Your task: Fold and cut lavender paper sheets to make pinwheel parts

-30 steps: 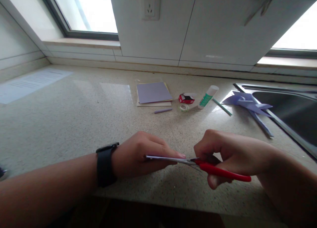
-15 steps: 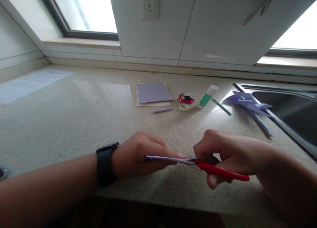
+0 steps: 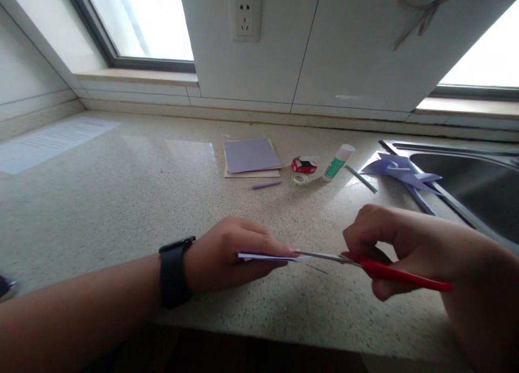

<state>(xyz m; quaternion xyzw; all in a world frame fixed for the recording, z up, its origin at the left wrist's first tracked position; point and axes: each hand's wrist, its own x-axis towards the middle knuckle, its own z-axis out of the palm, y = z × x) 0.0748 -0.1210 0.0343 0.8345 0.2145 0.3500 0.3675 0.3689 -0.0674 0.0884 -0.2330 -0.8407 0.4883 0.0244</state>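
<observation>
My left hand (image 3: 239,254), below a wrist with a dark watch (image 3: 177,271), pinches a thin piece of folded paper (image 3: 263,258) seen nearly edge-on. A thin sliver of the paper sticks out to the right past the fingertips. My right hand (image 3: 389,248) is wrapped round the red handles of a pair of scissors (image 3: 399,275). The metal blades point left, and their tips reach the fingertips of my left hand beside the paper. Both hands are held above the front part of the speckled counter (image 3: 170,216).
Beyond my hands lie a stack of purple paper (image 3: 252,155), a purple pen (image 3: 266,185), a red box (image 3: 304,165), a tape roll (image 3: 299,180), a glue stick (image 3: 338,162) and a green stick (image 3: 361,179). A purple paper pinwheel (image 3: 399,170) rests by the sink (image 3: 466,184). Printed sheet (image 3: 60,140) lies far left.
My right hand has drawn the scissors to the right, so the blades, earlier over the paper's right end, show more of their length. My left hand has stayed almost still with the paper.
</observation>
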